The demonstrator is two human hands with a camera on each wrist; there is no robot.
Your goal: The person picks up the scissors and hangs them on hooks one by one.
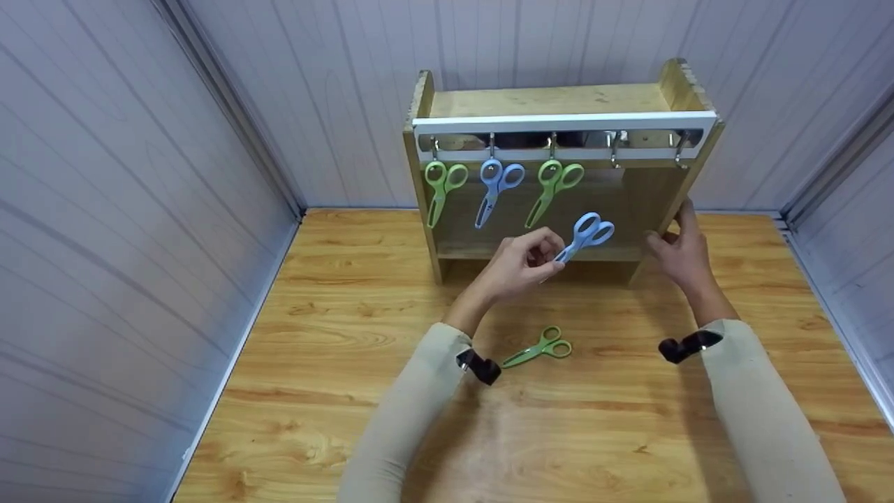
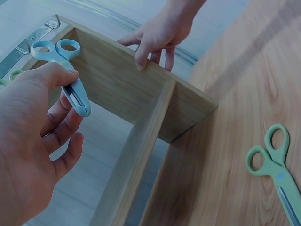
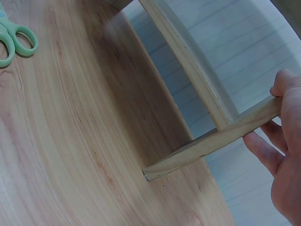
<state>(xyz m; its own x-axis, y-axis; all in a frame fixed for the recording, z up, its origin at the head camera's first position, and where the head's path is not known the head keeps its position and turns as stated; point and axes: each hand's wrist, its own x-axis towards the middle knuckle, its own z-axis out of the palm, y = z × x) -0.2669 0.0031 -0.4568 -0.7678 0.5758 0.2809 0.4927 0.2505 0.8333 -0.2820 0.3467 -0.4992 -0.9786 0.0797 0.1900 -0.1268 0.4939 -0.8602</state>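
Note:
My left hand [image 1: 520, 265] pinches a pair of blue scissors [image 1: 585, 234] by the covered blade end, thumb on top, as the left wrist view shows close up. The handle loops point up and to the right, in front of a wooden rack [image 1: 545, 101]. Along the rack's top front runs a white rail [image 1: 559, 124] with several metal hooks. Green scissors [image 1: 437, 185], blue scissors [image 1: 494, 183] and another green pair [image 1: 553, 183] hang from the left hooks. My right hand [image 1: 684, 258] grips the rack's right side panel [image 3: 221, 139], thumb and fingers on opposite faces.
One green pair of scissors [image 1: 545, 347] lies on the wood-grain tabletop [image 1: 335, 335], in front of the rack and below my left hand. Two more hooks [image 1: 614, 150] stick out at the rail's right end. Pale panelled walls [image 1: 335, 91] stand behind and at both sides.

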